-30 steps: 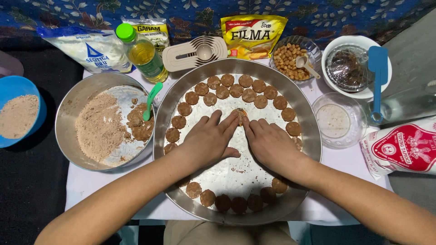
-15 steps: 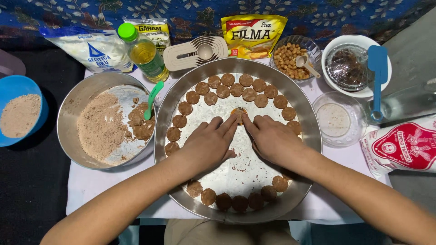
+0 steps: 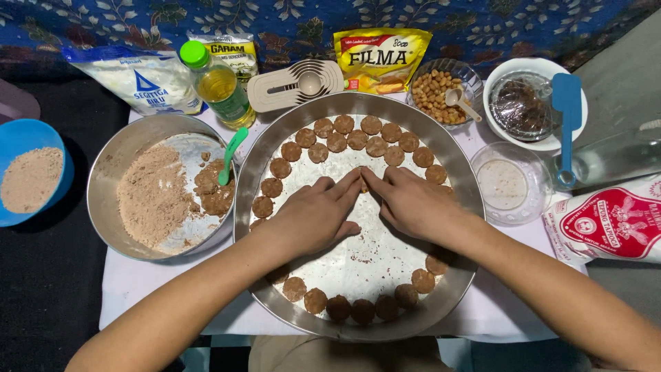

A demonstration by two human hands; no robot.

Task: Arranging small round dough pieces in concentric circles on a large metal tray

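- The left hand [image 3: 315, 215] and right hand [image 3: 413, 204] lay flat in the round metal tray [image 3: 261, 158], fingertips meeting at its middle.
- Between those fingertips sat a small brown dough piece [image 3: 363, 178] (mostly hidden); fingers were pressed together around it.
- Brown dough discs [image 3: 336, 141] ringed the tray's rim.
- A metal bowl of brown dough [image 3: 153, 196] with a green spatula [image 3: 232, 154] stood just left.
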